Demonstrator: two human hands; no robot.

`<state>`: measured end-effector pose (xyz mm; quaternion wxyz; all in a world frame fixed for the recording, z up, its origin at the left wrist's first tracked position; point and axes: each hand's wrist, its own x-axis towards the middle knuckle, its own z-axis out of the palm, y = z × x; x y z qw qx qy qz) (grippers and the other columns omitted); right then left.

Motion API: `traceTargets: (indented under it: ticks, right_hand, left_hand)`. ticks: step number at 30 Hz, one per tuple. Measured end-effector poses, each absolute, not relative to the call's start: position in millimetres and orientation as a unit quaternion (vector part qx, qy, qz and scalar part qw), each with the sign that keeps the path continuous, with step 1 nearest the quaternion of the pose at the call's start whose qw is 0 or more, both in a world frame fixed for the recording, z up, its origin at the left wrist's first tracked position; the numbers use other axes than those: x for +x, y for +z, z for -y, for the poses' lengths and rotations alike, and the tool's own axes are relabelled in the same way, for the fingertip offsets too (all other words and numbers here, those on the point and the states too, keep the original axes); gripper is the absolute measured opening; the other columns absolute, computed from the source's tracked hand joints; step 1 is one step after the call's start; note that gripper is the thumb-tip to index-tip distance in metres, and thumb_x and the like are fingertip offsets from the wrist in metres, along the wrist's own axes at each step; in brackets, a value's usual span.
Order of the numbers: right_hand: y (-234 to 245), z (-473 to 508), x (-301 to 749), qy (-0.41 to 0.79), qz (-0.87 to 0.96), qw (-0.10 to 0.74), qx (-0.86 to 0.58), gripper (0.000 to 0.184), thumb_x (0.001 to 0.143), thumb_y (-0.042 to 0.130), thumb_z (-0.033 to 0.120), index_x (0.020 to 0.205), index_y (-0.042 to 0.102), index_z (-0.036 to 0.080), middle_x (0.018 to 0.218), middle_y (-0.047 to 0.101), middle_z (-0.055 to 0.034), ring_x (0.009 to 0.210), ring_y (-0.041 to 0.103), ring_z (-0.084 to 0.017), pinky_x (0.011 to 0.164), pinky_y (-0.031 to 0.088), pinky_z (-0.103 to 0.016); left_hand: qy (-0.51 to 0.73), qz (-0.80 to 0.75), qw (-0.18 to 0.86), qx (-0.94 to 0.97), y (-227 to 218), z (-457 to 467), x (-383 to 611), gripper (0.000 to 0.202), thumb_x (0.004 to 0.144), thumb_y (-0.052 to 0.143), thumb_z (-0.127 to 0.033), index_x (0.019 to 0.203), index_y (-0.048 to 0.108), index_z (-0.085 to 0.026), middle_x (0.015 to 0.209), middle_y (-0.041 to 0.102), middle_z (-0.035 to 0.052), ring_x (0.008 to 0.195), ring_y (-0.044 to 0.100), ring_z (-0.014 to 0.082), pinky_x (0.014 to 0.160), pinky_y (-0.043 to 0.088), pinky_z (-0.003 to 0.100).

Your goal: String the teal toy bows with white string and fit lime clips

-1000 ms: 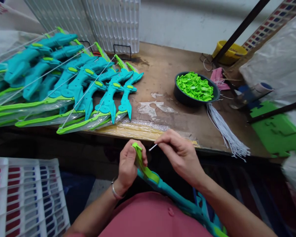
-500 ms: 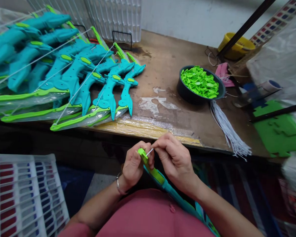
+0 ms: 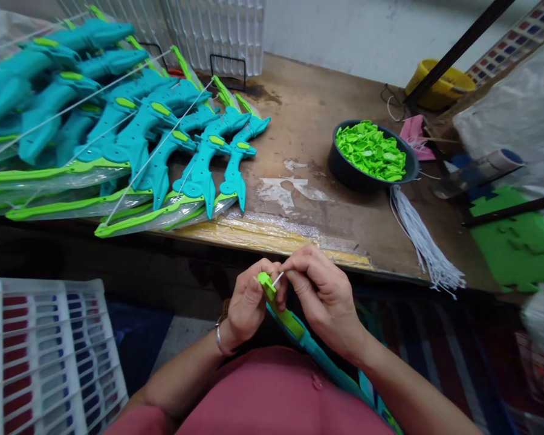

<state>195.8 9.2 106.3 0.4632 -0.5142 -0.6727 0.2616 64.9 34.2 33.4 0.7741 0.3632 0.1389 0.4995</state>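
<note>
A toy bow (image 3: 315,349) in teal and lime green slants across my lap, its green tip raised between my hands. My left hand (image 3: 249,301) is closed round that green limb just below the tip, thumb on the near side. Beside it, my right hand (image 3: 321,296) pinches a short length of white string (image 3: 278,278) that runs to the limb near its tip. Where the string meets the limb is too small to make out. The bow's lower part is hidden by my right forearm.
Several finished-looking toy bows (image 3: 154,133) lie overlapped on the left of the wooden table (image 3: 299,90). A dark bowl (image 3: 344,172) of green plastic pieces stands at right, with a bundle of white strings (image 3: 424,241) hanging over the edge. A white crate (image 3: 63,302) is at lower left.
The view has shifted slightly, so the table things sit a little further right. Both hands keep their grips on the bow limb and the string.
</note>
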Motion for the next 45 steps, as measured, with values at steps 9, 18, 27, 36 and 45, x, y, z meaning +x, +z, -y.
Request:
traceTargets:
  ticks: [9,18,27,36,45]
  right_hand:
    - [105,-5,194,0.286,0.672,0.453,-0.511,0.020,0.101,0.051,0.010,0.095,0.066,0.021,0.083,0.058,-0.0009,0.075,0.061,-0.012,0.067,0.053,-0.027]
    - [94,-3,195,0.142,0.732,0.416,-0.521,0.027,0.100,0.049,0.010,0.121,0.059,0.024,0.087,0.065,-0.0023,0.075,0.064,-0.015,0.065,0.054,-0.027]
    - [67,-18,202,-0.075,0.785,0.369,-0.491,0.025,0.098,0.050,0.011,0.119,0.058,0.020,0.085,0.070,-0.0066,0.073,0.068,-0.019,0.060,0.054,-0.028]
    - [133,-12,216,0.044,0.647,0.539,-0.537,0.023,0.096,0.055,0.005,0.103,0.060,0.026,0.101,0.071,-0.0037,0.097,0.068,-0.020,0.088,0.057,-0.038]
    - [102,-1,215,0.119,0.692,0.446,-0.554,0.016,0.099,0.054,0.009,0.099,0.060,0.024,0.110,0.073,-0.0061,0.106,0.071,-0.020,0.091,0.058,-0.035]
  left_hand:
    - [0.494,-0.143,0.779,0.358,32,-35,65,0.047,0.093,0.060,-0.063,0.082,0.059,-0.017,0.064,0.054,0.0012,0.053,0.051,0.0136,0.050,0.042,0.024]
    - [0.477,-0.224,0.763,0.375,31,-38,69,0.035,0.101,0.056,-0.049,0.087,0.062,-0.017,0.070,0.056,0.0011,0.058,0.048,0.0127,0.054,0.040,0.024]
    - [0.432,-0.275,0.743,0.431,38,-37,64,0.032,0.102,0.056,-0.046,0.100,0.070,-0.018,0.091,0.065,0.0057,0.082,0.057,0.0194,0.082,0.050,0.030]
    - [0.428,-0.278,0.705,0.492,26,-47,66,0.030,0.106,0.047,-0.037,0.133,0.054,-0.026,0.102,0.066,0.0047,0.055,0.060,0.0100,0.054,0.050,0.024]
    - [0.442,-0.270,0.719,0.463,37,-48,63,0.012,0.099,0.063,-0.029,0.092,0.061,-0.020,0.067,0.058,-0.0031,0.047,0.054,0.0089,0.047,0.045,0.020]
